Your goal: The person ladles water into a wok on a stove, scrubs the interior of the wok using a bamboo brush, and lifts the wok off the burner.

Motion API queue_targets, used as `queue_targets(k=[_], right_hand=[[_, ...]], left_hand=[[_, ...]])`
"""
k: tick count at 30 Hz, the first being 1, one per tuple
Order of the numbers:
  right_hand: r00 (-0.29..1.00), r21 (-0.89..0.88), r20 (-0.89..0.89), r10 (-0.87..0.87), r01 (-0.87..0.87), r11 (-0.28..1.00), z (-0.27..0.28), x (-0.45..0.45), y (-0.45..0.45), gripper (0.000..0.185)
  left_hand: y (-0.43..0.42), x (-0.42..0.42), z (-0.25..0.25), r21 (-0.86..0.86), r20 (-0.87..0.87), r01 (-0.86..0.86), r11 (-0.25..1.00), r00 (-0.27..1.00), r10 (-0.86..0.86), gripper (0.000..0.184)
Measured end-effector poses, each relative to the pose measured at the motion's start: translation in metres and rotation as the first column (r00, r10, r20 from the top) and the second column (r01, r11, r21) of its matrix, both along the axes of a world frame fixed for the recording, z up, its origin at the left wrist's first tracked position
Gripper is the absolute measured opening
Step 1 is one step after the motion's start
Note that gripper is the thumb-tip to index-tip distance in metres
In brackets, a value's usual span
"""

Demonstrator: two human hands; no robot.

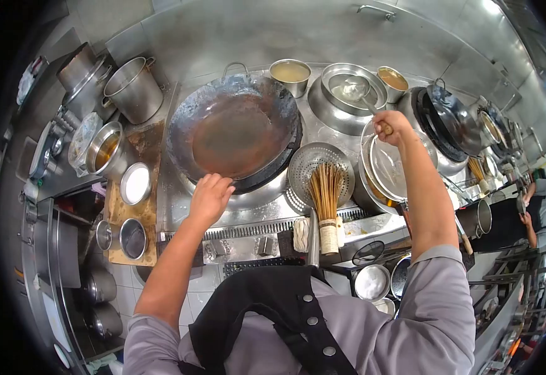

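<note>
A large, dark-bottomed wok (238, 134) sits on the burner in front of me. My left hand (211, 199) is closed at its near rim; whatever part the fingers wrap is mostly hidden beneath them. To the right, my right hand (393, 128) grips the handle end of a ladle (352, 89). The ladle's bowl rests inside a steel basin (330, 70) at the back of the stove. Below that forearm are round steel pans (388, 165). Between my arms lie a perforated strainer (304, 164) and a bamboo wok brush (327, 200).
Behind the wok stands a pot of cloudy liquid (290, 72), and a pot of brownish liquid (393, 80) is farther right. A tall stockpot (134, 90) and a bowl of white contents (136, 184) are at left. Another person (538, 209) works at far right, near a second wok (454, 119).
</note>
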State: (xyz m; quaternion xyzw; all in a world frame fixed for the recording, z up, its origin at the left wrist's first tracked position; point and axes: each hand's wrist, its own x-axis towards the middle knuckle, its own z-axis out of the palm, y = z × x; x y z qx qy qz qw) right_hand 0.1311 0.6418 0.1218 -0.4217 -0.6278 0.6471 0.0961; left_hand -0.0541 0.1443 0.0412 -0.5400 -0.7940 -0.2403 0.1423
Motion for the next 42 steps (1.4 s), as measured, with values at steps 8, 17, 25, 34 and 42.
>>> queue_targets(k=[8,17,25,34,42], right_hand=[[0.881,-0.565,-0.46,-0.113,-0.192,0.802,0.063,0.063,-0.09,0.01],[0.825,-0.626,-0.555,-0.104,-0.332,0.706,0.106,0.133,-0.301,0.024],[0.894,-0.552,-0.447,0.005,-0.281,0.785,0.12,0.159,-0.43,0.054],[0.925,-0.373,-0.365,0.105,-0.249,0.894,0.128,0.17,-0.479,0.069],[0.947,-0.129,-0.153,0.281,-0.301,0.945,0.141,0.177,-0.488,0.075]], left_hand=[[-0.048,-0.024,0.003,0.303,0.263,-0.154,0.941,0.962,0.072,0.013],[-0.027,-0.08,0.01,0.101,0.732,-0.003,0.995,0.677,-0.072,0.017],[-0.019,-0.084,0.016,-0.048,0.846,0.262,0.964,0.523,-0.1,0.019],[-0.052,-0.087,0.012,-0.013,0.264,0.403,0.915,0.884,-0.386,0.02],[-0.043,-0.039,0.0,-0.107,0.026,0.305,0.946,0.952,-0.304,0.025]])
